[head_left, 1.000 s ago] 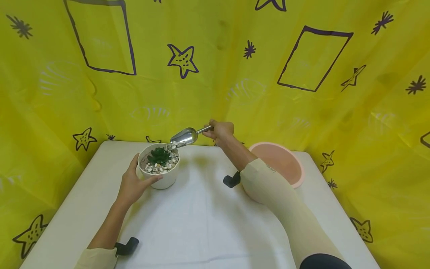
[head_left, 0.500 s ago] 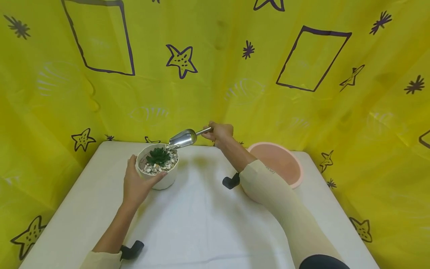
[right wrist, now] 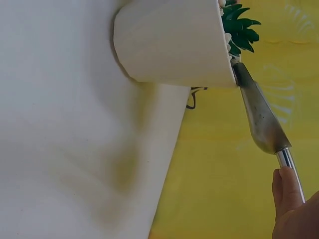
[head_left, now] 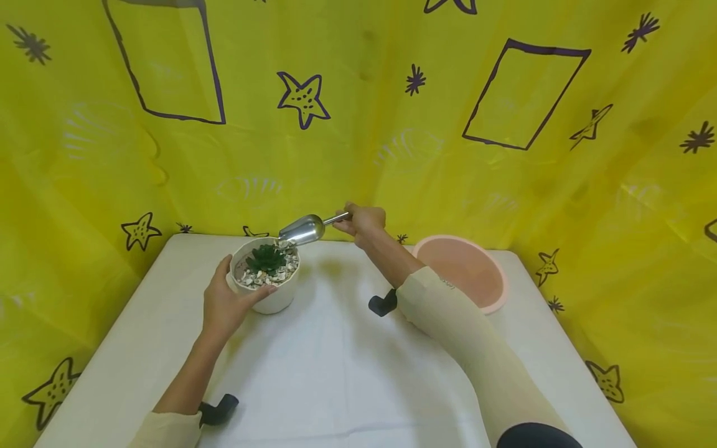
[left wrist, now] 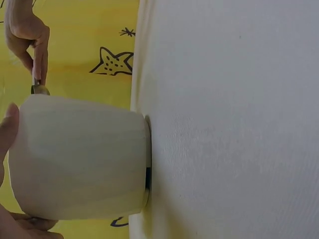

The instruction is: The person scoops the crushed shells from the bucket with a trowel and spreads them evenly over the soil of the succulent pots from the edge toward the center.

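A white flower pot stands at the left back of the table, holding a green succulent and a layer of pale pebbles. My left hand grips the pot's near left side, thumb across the front and fingers round the far side. Over the pot's right rim tilts a metal scoop, its lip right at the pebbles. My right hand holds the scoop's handle. In the right wrist view the scoop slants down to the rim beside the succulent. From the left wrist, the pot hides the scoop's bowl.
A pink basin stands at the right back of the white-covered table, partly hidden by my right forearm. A yellow curtain with dark star drawings hangs close behind the table's back edge.
The scoop has shifted slightly left and its loose pebbles have slid off into the pot. The left hand has changed its hold a little but stays on the pot.
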### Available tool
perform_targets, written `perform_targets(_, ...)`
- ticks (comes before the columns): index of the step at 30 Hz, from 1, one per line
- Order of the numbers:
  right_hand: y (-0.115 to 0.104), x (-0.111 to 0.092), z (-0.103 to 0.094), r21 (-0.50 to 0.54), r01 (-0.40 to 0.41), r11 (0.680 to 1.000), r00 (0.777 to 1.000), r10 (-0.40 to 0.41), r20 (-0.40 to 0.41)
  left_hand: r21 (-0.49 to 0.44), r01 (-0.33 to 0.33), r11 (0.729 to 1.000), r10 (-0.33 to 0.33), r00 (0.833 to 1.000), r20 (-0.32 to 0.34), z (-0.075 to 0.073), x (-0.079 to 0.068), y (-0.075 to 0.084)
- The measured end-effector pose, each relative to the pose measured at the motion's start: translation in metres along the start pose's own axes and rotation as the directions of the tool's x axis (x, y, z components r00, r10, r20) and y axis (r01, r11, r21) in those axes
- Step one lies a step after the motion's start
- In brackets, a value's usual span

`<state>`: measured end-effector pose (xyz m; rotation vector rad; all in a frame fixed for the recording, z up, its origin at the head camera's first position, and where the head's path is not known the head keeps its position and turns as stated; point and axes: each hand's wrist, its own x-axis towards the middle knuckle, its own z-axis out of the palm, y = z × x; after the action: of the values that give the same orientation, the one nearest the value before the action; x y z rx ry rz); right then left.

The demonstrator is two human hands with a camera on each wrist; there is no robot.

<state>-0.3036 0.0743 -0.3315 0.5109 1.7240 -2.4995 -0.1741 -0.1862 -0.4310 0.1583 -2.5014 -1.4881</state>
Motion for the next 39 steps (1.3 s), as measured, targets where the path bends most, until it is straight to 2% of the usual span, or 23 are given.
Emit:
perform_targets(11,0.0028,-0.0023,0.0025,-0.01,0.031,0.999,1.0,-0.031,-0.002,0.036,-0.008,0.999,0.005,0.996,0.088,-0.0056,0.0089,-0.0021)
perform_targets(25,0.0015,-0.0034,0.0058,-0.008,0.069,0.998,0.997,-0.069,-0.027,0.038,0.003,0.999,-0.007,0.995,0.1,-0.0069,0.0088,-0.0012)
perform_targets(39,-0.0021,-0.0057,0.0057,0.026,0.106,0.994,0.994,-0.106,0.018,0.04,0.01,0.999,-0.014,0.995,0.098,-0.008,0.0081,-0.0001)
